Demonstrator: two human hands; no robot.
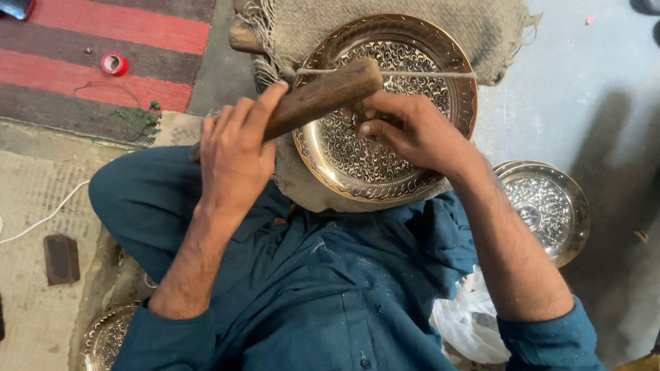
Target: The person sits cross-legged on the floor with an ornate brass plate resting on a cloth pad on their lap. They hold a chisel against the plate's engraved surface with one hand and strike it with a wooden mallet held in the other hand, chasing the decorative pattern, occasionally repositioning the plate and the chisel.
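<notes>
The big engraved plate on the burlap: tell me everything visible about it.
The large round plate looks like polished brass, with a smooth raised rim and a dense engraved floral pattern across its centre. It lies tilted against burlap cloth, near the person's lap. A taut string crosses its upper part. The right hand rests on its face, fingers pinched together; the left hand holds a wooden mallet over it.

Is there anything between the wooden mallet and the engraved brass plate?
Yes. The right hand rests on the brass plate under the wooden mallet, which the left hand holds, and a taut string crosses the plate.
</notes>
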